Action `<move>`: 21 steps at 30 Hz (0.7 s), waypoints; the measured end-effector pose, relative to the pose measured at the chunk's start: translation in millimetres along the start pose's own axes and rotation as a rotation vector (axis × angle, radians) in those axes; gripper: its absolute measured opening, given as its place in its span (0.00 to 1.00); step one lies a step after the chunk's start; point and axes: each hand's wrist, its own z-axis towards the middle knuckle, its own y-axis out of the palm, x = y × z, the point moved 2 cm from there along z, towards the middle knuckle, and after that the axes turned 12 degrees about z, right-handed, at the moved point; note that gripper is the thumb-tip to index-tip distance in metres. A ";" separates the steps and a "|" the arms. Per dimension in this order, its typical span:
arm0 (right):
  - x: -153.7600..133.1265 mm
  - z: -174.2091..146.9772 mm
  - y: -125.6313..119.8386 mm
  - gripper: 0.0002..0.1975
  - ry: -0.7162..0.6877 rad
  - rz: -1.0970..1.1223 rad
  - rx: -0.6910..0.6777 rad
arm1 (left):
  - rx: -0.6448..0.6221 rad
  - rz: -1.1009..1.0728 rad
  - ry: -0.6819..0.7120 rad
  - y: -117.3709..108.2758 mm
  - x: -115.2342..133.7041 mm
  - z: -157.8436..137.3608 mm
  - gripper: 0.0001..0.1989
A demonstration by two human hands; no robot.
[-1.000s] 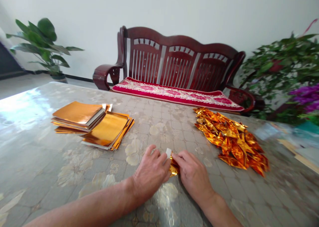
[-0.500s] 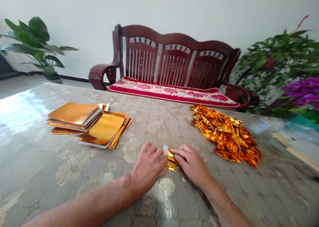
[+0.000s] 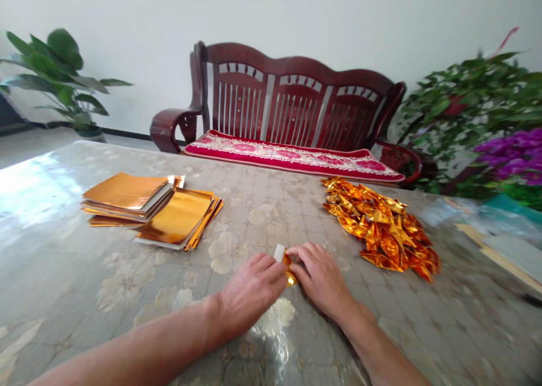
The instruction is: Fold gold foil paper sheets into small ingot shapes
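Observation:
A small piece of gold foil paper [image 3: 291, 278], folded narrow, lies on the table between my hands, and its pale underside shows at the far end. My left hand [image 3: 255, 287] has its fingers curled together on the left side of the paper. On the other side, my right hand [image 3: 320, 277] pinches the paper with thumb and forefinger. Fingers hide much of the folds. To the left are two stacks of flat gold foil sheets, one orange-gold stack [image 3: 126, 191] and one yellower stack [image 3: 180, 215]. Folded gold foil pieces [image 3: 381, 222] with pointed ends are heaped to the right.
The table [image 3: 249, 183] wears a floral, clear-topped cover. Plastic bags [image 3: 453, 210] and a pale board [image 3: 495, 256] lie at its right edge. Beyond stands a dark wooden bench [image 3: 296, 92] with a red seat cover [image 3: 292, 153]. Potted plants [image 3: 63, 81] flank it.
My left fingers have closed lower over the paper, and my right hand has shifted slightly left, with its fingers more bent. Less gold foil shows between them. The stacks and heap stay put.

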 end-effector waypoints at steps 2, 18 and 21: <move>0.4 0.1 0.1 0.07 -0.036 0.010 -0.001 | -0.051 0.001 0.050 0.5 3.8 -2.4 0.05; 1.2 -0.5 3.3 0.09 -0.266 0.091 0.069 | -0.147 0.220 0.065 -4.8 27.2 -8.1 0.14; -0.3 0.1 2.9 0.10 -0.287 0.092 0.045 | -0.138 0.234 0.056 0.1 27.2 -5.9 0.11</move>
